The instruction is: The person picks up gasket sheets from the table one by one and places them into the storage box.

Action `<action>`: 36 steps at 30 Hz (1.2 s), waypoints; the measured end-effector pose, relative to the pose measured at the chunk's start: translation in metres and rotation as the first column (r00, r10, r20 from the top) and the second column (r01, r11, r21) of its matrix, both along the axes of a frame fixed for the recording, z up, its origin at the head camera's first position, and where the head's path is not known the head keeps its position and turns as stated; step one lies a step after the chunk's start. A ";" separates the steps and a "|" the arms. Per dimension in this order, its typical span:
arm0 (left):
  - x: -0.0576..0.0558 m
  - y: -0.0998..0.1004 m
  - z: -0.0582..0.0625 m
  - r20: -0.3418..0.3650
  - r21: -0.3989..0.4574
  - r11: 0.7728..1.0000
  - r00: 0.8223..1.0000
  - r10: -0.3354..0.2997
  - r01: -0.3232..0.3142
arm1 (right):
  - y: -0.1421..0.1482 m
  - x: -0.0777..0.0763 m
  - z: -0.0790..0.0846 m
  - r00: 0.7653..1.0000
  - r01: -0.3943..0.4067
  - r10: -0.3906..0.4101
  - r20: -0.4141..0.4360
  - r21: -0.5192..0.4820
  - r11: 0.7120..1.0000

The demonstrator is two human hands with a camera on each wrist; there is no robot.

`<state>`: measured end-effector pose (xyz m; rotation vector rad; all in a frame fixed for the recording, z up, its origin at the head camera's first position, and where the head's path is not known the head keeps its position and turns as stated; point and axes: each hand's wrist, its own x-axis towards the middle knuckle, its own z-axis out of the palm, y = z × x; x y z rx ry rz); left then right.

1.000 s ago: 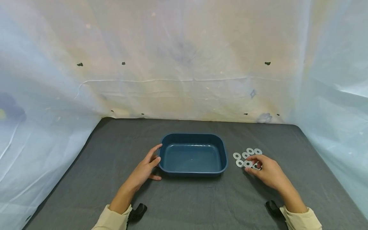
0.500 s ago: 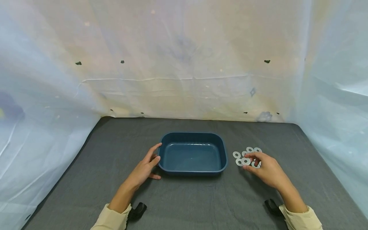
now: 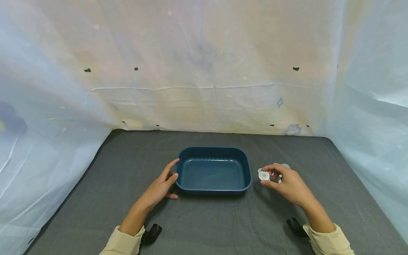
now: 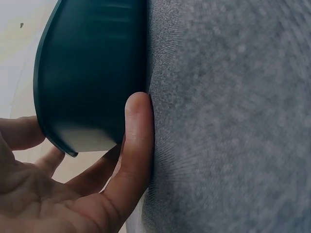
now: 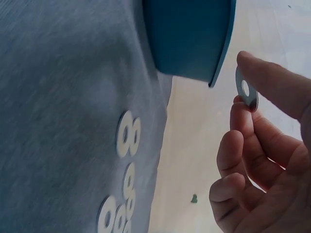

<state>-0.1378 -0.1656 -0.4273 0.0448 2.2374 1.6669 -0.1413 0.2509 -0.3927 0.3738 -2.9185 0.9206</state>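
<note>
Head view: grey cloth [image 3: 210, 226]; blue bin [image 3: 213, 173] on it; my left hand [image 3: 160, 186], fingers relaxed against the bin's left end; my right hand [image 3: 289, 183], pinching one washer [image 3: 261, 176] beside the bin's right end; firm edge grip suits.

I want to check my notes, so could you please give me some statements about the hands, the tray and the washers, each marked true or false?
1. The right hand pinches a washer. True.
2. The left hand holds a washer too. False: it touches the end of the tray.
3. The tray stands with its open side up. True.
4. The loose washers lie inside the tray. False: they lie on the grey cloth, beside the tray.
5. The tray is red. False: it is blue.
</note>
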 end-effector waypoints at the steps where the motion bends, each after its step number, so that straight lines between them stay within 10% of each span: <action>1: 0.000 0.000 0.000 0.002 -0.005 1.000 1.000 -0.001 0.001 | -0.002 0.000 0.001 1.000 -0.005 0.005 0.004 -0.002 1.000; 36: -0.004 0.003 -0.003 0.010 0.032 0.999 1.000 -0.016 0.015 | -0.045 -0.011 0.023 0.994 -0.111 0.111 0.007 0.009 0.994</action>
